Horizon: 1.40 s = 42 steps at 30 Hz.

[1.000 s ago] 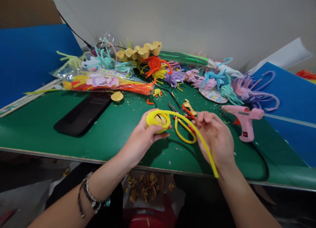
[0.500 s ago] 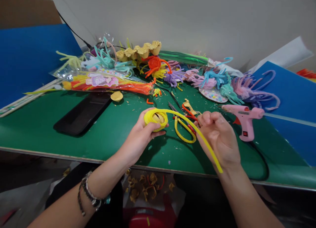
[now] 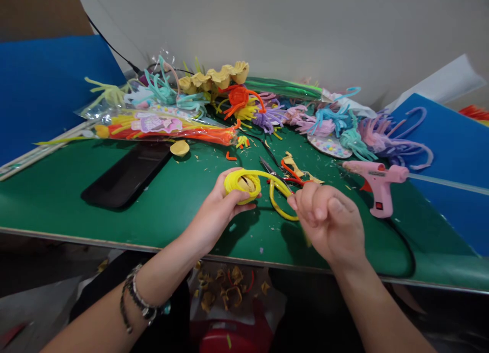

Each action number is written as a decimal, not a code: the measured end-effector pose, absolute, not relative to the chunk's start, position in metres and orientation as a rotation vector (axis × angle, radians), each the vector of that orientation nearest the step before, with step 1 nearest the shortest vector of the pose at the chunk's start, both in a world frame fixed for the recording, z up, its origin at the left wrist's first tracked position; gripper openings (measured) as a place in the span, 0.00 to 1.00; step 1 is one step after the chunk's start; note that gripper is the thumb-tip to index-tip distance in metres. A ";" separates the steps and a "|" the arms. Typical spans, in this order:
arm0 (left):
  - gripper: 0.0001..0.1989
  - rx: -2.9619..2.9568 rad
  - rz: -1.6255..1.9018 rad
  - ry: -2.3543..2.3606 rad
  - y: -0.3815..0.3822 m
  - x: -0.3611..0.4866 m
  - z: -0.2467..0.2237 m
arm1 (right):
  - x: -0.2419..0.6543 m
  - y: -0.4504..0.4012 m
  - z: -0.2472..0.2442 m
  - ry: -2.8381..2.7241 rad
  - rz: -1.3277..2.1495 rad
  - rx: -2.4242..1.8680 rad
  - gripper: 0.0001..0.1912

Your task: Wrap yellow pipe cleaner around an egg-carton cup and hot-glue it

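Note:
My left hand [image 3: 214,208] is wrapped round a coil of yellow pipe cleaner [image 3: 231,184], thumb along its near side. Inside the coil sits a tan cardboard egg-carton cup [image 3: 248,184]. A loose length of the same pipe cleaner [image 3: 272,175] runs rightward from the coil to my right hand [image 3: 330,218], whose curled fingers grip it. Its far end is mostly hidden behind that hand. Just beyond, partly covered by the pipe cleaner and the right hand, lie scissors [image 3: 268,165] with a yellow loop handle [image 3: 280,212].
A pink glue gun [image 3: 382,187] stands at the right with its cord. A black phone [image 3: 126,177] lies at the left. Bagged pipe cleaners [image 3: 168,131], fuzzy coloured flowers [image 3: 332,121] and an egg-carton strip [image 3: 216,78] line the back. Blue panels [image 3: 49,83] flank the green table [image 3: 153,225].
My right hand has closed on the loose pipe cleaner, which hung across the palm before, and draws it straighter. My left hand and the coil have hardly moved.

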<state>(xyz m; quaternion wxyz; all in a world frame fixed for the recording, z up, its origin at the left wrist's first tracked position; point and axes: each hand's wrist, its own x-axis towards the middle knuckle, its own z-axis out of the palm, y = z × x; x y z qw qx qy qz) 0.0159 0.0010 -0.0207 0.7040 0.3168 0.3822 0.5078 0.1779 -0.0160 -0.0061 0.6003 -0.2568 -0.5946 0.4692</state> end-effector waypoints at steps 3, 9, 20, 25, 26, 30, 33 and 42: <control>0.22 0.716 1.109 0.861 0.000 0.016 -0.020 | 0.176 -0.018 -0.009 -1.622 0.727 -0.767 0.14; 0.22 0.826 0.995 0.851 -0.001 0.017 -0.019 | 0.174 -0.019 -0.014 -1.724 0.267 -0.958 0.06; 0.20 1.041 0.955 0.789 -0.003 0.013 -0.019 | 0.174 -0.018 -0.013 -1.893 0.194 -1.042 0.14; 0.22 0.982 0.923 0.710 -0.002 0.012 -0.023 | 0.175 -0.018 -0.015 -1.892 0.464 -1.035 0.15; 0.22 0.977 0.908 0.692 -0.002 0.012 -0.024 | 0.176 -0.018 -0.015 -1.874 0.540 -1.030 0.13; 0.22 0.988 0.876 0.633 -0.002 0.011 -0.021 | 0.177 -0.017 -0.016 -1.789 0.711 -0.964 0.09; 0.21 1.000 0.880 0.615 -0.003 0.009 -0.018 | 0.176 -0.017 -0.016 -1.767 0.740 -0.947 0.09; 0.21 1.086 0.868 0.566 -0.007 0.005 -0.018 | 0.171 -0.021 -0.015 -1.666 0.851 -0.926 0.14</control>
